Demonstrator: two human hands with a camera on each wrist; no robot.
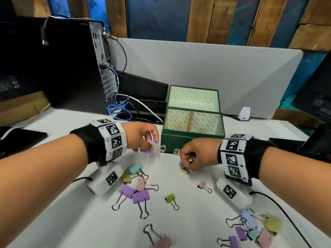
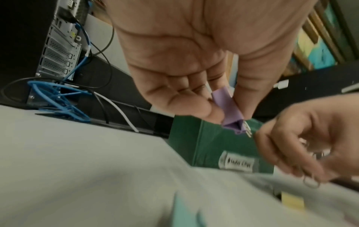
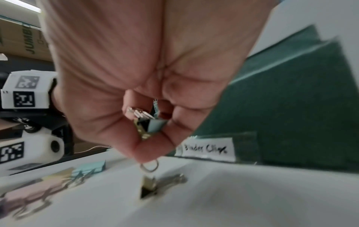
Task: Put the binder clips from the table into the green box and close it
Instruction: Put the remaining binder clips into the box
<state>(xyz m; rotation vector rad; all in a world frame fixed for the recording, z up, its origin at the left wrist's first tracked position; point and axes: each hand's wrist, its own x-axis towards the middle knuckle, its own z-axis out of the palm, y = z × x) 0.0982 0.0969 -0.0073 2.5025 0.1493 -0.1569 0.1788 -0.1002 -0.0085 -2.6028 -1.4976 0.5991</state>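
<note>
The green box (image 1: 192,138) stands open at the table's middle, lid (image 1: 193,97) upright, with a divider inside. My left hand (image 1: 143,138) hovers left of the box and pinches a purple binder clip (image 2: 230,110) between thumb and fingers. My right hand (image 1: 193,158) is low in front of the box. It holds small clips (image 3: 149,124) in its curled fingers and pinches the wire handle of a gold clip (image 1: 184,170) that sits on the table. Several coloured clips (image 1: 138,190) lie loose on the table.
A computer tower (image 1: 71,65) with blue cables (image 1: 120,108) stands at the back left. A grey partition (image 1: 215,68) rises behind the box. More clips (image 1: 254,230) are piled at the front right, beside a black cable (image 1: 283,208).
</note>
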